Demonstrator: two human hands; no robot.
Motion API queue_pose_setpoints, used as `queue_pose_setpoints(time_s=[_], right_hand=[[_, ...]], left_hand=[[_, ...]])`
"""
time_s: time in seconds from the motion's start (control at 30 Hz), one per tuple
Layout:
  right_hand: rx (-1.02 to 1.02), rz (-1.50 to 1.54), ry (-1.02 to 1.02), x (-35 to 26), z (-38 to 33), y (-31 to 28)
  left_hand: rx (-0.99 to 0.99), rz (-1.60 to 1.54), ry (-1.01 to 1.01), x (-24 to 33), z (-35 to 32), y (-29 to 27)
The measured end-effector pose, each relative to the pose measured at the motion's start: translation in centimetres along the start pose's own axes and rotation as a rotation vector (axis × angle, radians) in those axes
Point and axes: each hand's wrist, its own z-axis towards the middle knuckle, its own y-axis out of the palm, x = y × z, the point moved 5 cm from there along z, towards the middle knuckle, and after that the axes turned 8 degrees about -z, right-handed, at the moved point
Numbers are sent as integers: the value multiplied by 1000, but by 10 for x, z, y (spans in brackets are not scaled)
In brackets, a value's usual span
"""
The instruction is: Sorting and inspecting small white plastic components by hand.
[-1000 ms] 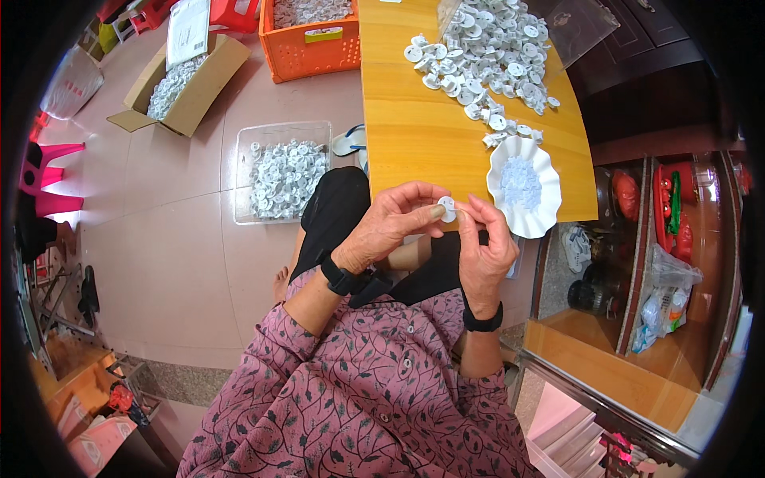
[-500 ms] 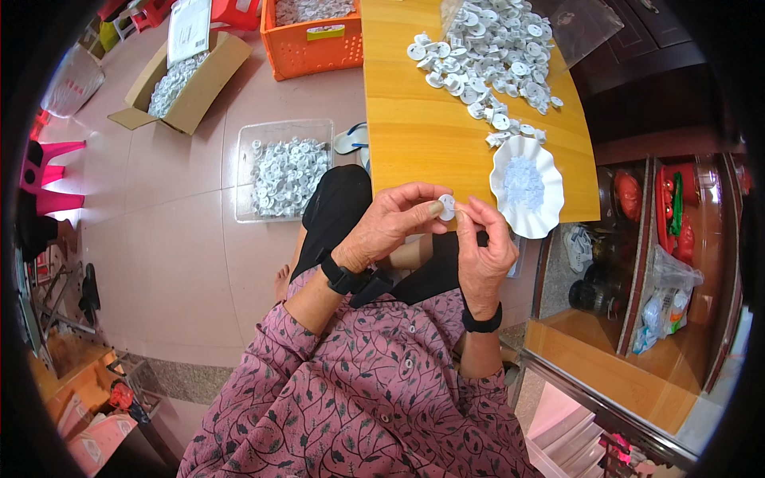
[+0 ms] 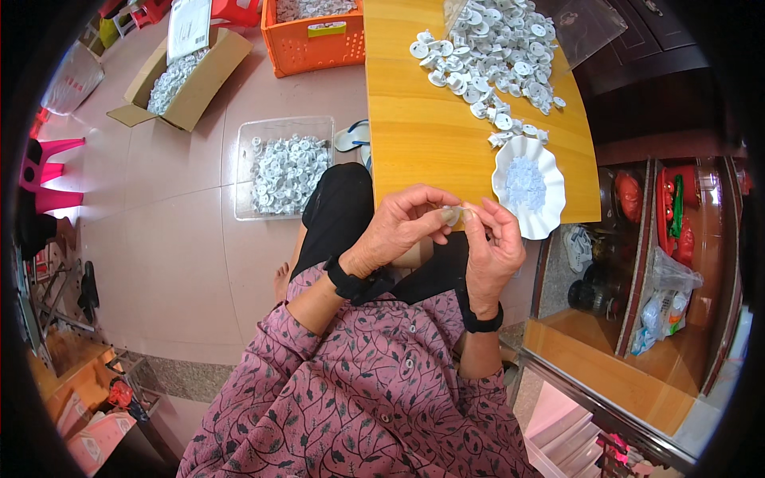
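My left hand is closed, pinching a small white plastic disc piece between thumb and fingers. My right hand meets it from the other side, thumb and forefinger pinched at the piece's edge. Whether a tiny part sits between the right fingertips is too small to tell. Just beyond the right hand, on the wooden table, stands a white wavy-rimmed dish with a heap of small pale-blue bits. A large pile of similar white plastic pieces covers the table's far part.
Left of my knee, a clear plastic bin of white pieces stands on the floor. Farther off are an open cardboard box and an orange crate, both holding pieces. Slippers lie beside the table. Shelves stand to the right.
The white disc piece has turned from face-up to nearly edge-on in my left fingers. My right hand has shifted slightly to the right and rotated.
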Motion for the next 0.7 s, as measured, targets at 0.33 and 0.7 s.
queue_pose_setpoints(time_s=[0.33,0.7], right_hand=[[-31,-21,34,2,-2,-1],[-108,-20,17,0,-2,-1]], left_hand=[[83,86,57,-3,-2,2],[67,111,46,-1,-3,2]])
